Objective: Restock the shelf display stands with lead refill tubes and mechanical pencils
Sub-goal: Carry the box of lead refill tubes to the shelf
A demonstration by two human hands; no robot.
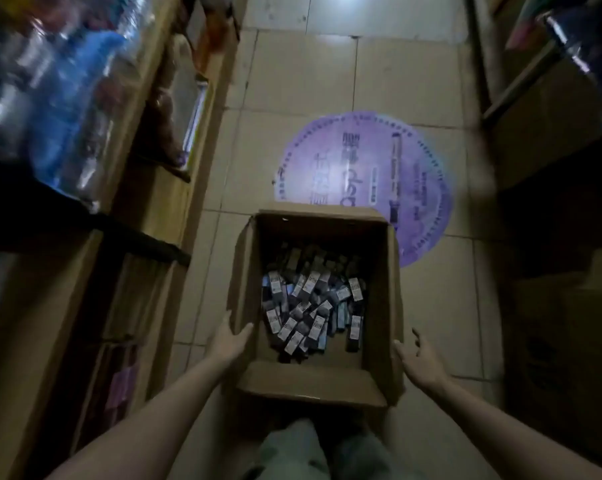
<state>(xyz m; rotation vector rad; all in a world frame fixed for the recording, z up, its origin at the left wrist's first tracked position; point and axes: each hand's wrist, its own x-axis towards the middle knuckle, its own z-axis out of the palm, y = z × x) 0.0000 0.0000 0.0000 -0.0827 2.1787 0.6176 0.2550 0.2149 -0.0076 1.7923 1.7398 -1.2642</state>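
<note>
pale trouser legs point(292, 455) lowest in view, between the forearms. left hand point(228, 341) flat against the left wall of the cardboard box point(310, 382), fingers straight, thumb hooked over the rim. right hand point(419, 363) just beside the right wall, fingers spread and relaxed, grasping nothing; contact unclear. between the hands, inside the box, a loose heap of small dark packets point(313, 313) with white barcode labels. beyond the box, a round purple floor sticker point(361, 168) on tile. wooden shelving point(147, 168) left of the left hand, blurred.
</note>
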